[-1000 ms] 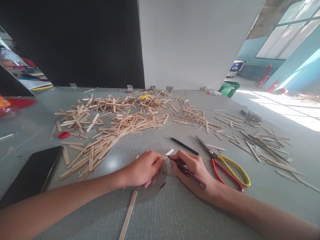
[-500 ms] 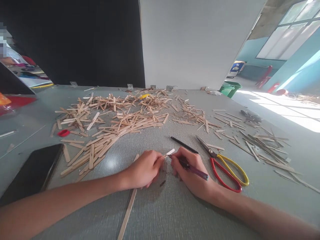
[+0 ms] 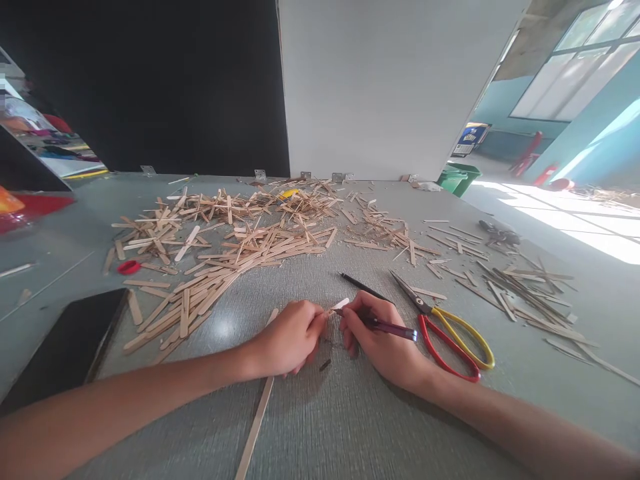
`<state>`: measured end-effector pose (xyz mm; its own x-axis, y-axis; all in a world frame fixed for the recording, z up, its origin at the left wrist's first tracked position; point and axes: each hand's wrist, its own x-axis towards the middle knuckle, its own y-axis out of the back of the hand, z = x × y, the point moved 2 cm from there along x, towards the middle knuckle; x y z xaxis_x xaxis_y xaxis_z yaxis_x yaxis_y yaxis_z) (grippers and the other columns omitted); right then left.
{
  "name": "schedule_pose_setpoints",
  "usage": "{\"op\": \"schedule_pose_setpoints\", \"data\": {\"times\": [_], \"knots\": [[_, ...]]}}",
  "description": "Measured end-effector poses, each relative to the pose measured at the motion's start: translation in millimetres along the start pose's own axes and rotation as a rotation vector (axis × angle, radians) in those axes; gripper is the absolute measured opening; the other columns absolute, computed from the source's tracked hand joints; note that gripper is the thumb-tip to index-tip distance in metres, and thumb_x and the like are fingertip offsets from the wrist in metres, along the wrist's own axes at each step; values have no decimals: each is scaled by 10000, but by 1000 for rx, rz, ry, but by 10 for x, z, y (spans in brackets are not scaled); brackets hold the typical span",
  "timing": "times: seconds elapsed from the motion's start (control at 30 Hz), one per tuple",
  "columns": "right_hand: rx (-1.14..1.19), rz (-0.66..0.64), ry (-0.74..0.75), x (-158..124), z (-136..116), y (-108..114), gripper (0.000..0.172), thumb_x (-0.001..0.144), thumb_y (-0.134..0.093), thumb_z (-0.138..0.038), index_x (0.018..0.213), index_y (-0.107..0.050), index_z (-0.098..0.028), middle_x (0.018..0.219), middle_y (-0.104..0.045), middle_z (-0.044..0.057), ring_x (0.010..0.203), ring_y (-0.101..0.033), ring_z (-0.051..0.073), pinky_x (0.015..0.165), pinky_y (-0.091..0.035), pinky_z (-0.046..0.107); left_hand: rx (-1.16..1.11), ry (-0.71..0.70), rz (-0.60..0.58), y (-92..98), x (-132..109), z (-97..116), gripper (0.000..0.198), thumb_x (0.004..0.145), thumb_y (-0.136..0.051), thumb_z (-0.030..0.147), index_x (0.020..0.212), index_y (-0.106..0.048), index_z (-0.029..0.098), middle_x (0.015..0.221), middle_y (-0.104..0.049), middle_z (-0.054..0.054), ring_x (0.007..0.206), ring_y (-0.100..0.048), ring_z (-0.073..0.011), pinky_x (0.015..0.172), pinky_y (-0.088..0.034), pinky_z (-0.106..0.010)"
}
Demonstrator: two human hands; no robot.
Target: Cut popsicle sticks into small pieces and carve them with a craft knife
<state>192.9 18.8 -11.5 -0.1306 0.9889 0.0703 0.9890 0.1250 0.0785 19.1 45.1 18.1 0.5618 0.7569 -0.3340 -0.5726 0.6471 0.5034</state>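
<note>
Near the table's middle, my left hand (image 3: 290, 340) is closed, pinching a small wooden stick (image 3: 341, 303) whose pale end shows past the fingertips. In a writing grip, my right hand (image 3: 380, 330) holds a slim purple pen (image 3: 395, 329), its dark tip touching or almost touching the stick. Under my left hand runs a longer flat wooden strip (image 3: 256, 427), partly hidden. A small dark piece (image 3: 325, 365) lies between my hands. Just beyond my right hand is a black pen-like rod (image 3: 363, 285). Beside it rest scissors (image 3: 423, 307) with red and yellow handles.
Loose craft sticks (image 3: 250, 257) are heaped across the table behind my hands. Thin strips and offcuts (image 3: 530, 300) lie at the right. A black phone (image 3: 65, 347) and a red ring (image 3: 129, 267) are at left. Upright panels (image 3: 390, 87) stand at the back.
My right hand has shifted slightly and the pen now lies at a flatter angle. My left hand stays in place, still pinching the stick. The view has moved a little.
</note>
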Motion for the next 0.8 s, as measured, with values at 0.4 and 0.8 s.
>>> {"op": "schedule_pose_setpoints", "data": {"times": [0.4, 0.8], "knots": [[-42, 12, 6, -43, -31, -60, 221, 1013, -596, -288, 807, -570, -212, 616, -654, -36, 502, -610, 118, 508, -488, 243, -6, -24, 18, -7, 7, -46, 420, 1076, -360, 356, 815, -643, 186, 434, -479, 61, 274, -414, -108, 235, -308, -144], [-182, -31, 151, -126, -126, -66, 272, 1063, -544, -375, 836, -559, -224, 650, -671, -6, 534, -645, 146, 523, -507, 262, -5, -160, 73, -35, -43, -53, 398, 1113, -340, 397, 863, -585, 207, 433, -441, 89, 331, -465, -106, 356, -305, -161]]}}
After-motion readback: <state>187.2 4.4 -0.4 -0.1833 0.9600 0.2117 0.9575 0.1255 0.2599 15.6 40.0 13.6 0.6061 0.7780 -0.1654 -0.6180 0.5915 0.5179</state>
